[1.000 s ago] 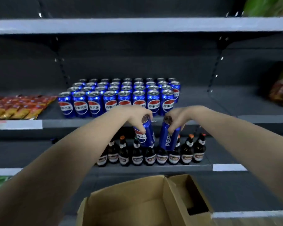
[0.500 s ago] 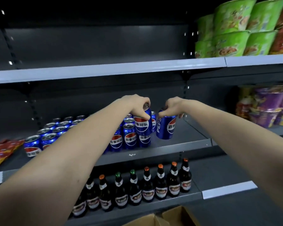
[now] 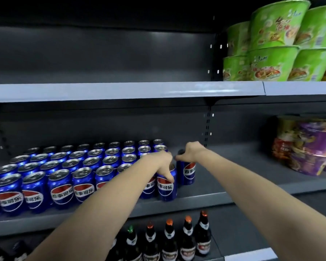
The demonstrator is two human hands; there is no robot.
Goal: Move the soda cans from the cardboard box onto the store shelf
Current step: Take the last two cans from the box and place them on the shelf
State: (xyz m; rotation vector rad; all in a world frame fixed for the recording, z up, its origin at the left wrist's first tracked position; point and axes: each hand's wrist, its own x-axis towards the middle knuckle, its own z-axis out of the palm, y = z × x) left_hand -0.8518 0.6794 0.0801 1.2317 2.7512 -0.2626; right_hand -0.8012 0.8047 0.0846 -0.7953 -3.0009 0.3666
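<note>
Most of the stocking looks done: a dense block of blue soda cans (image 3: 79, 166) stands in rows across the left and middle of the store shelf (image 3: 233, 178), and two more are arriving at its right end. The cardboard box is out of view, so how many cans are left in it cannot be told. The left grip (image 3: 163, 162) comes down from above on the left can (image 3: 167, 187), fingers curled over its top and down its side, holding it upright at the front right corner of the block, touching or just beside its neighbour and near the shelf's front edge. The right grip (image 3: 191, 152) pinches the rim of the right can (image 3: 187, 172) from above; this can is also upright, just beside the left can and a little further back, starting a fresh column with bare shelf to its right. Both cans appear to rest on the shelf or just above it, so what is probably left here is to let go of both. Beer bottles (image 3: 177, 240) line the shelf below, and green noodle cups (image 3: 271, 49) sit up to the right.
</note>
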